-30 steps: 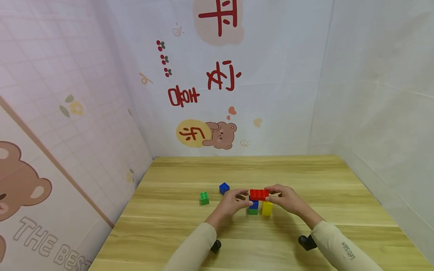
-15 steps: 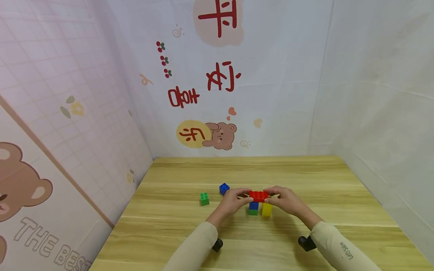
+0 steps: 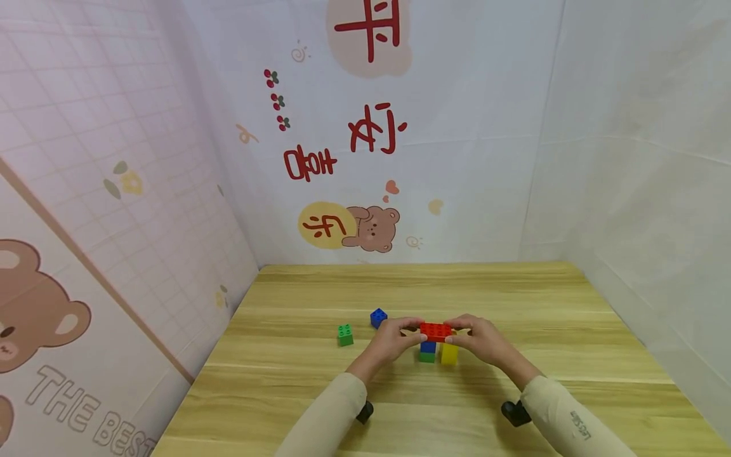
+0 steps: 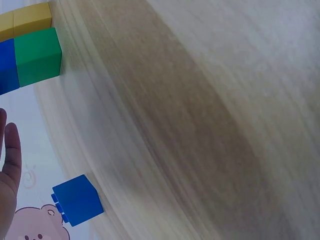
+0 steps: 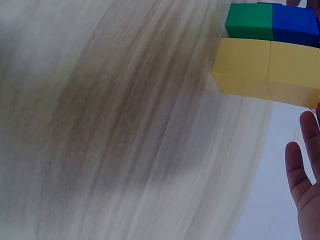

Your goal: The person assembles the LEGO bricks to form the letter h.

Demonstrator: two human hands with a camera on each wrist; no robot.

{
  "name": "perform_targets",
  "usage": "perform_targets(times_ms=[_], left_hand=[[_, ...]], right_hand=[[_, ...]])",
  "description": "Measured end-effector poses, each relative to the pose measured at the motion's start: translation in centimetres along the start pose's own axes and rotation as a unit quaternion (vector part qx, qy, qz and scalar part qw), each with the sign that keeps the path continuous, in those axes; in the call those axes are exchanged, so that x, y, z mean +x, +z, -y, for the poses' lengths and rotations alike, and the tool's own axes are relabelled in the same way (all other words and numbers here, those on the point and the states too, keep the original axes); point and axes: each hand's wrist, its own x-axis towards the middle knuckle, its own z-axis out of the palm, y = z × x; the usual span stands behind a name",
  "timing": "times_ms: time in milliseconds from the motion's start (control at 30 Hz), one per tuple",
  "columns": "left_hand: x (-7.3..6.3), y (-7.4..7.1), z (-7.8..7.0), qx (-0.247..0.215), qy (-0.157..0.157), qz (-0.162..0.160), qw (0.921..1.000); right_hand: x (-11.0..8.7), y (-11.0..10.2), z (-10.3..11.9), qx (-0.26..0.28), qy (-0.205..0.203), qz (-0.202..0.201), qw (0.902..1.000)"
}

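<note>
A red eight-stud toy brick (image 3: 436, 332) lies across the tops of two short stacks; whether it is pressed onto them I cannot tell. My left hand (image 3: 394, 338) pinches its left end between thumb and fingers. At the other end my right hand (image 3: 481, 338) pinches it likewise. Underneath on the left, a blue brick (image 3: 428, 347) stands on a green brick (image 3: 427, 357). The right stack is yellow (image 3: 449, 354); the right wrist view shows it as two yellow bricks (image 5: 245, 67), one upon the other, with a narrow gap to the green brick (image 5: 250, 21).
Left of the hands, a loose green brick (image 3: 345, 335) stands on the wooden table (image 3: 308, 393). A loose blue brick (image 3: 378, 317) lies just beyond my left hand, also seen as a blue brick (image 4: 78, 200) in the left wrist view. Printed cloth walls (image 3: 468, 158) enclose the table.
The red brick has come slightly down and nearer, squarer over the stacks. My left fingers, apart from it a second ago, now pinch its left end. The loose bricks stay put.
</note>
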Motion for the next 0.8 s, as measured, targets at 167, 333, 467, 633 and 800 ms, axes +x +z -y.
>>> perform_targets(times_ms=[167,333,467,633,800], left_hand=[[0.1,0.0,0.0,0.005,-0.008,0.003,0.9999],[0.4,-0.1,-0.1,0.021,-0.011,0.003,0.9997],[0.4,-0.1,-0.1,0.017,-0.006,0.007,0.9998],[0.2,0.5,0.6,-0.009,-0.004,0.011,0.9999],[0.3,0.9,1.1,0.007,-0.004,0.008,0.9999]], right_hand=[[-0.1,0.2,-0.4,-0.001,-0.011,-0.001,0.9999],[0.1,0.0,-0.6,0.000,-0.023,-0.002,0.9997],[0.2,-0.1,-0.6,0.000,-0.016,0.006,0.9998],[0.3,-0.1,-0.4,0.006,-0.011,0.016,0.9998],[0.3,-0.3,-0.2,0.005,-0.007,0.027,0.9996]])
